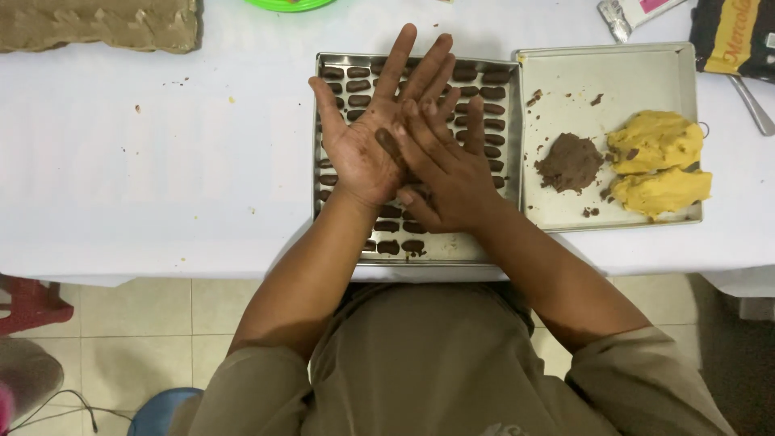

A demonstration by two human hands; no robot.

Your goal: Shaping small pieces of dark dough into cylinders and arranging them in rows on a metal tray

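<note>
Grip: left hand [367, 133] flat, palm up, fingers spread; right hand [444, 165] laid across it, fingers pressing a small brown dough piece [389, 144] against the left palm. The piece sits between the two hands, partly showing at the edge of the right fingers. Both hands hover over a steel tray [452, 250] at the near edge of the white surface [161, 186]. The tray holds rows of shaped brown pieces [358, 86], most hidden under the hands. Just beside it to the right, touching edges, a second tray [638, 77] carries a brown dough lump [570, 161] and two yellow dough lumps [655, 161], crumbs scattered around. Far left corner: slab of tan dough [97, 24]. Far edge: green rim [289, 4], partly out of view.
</note>
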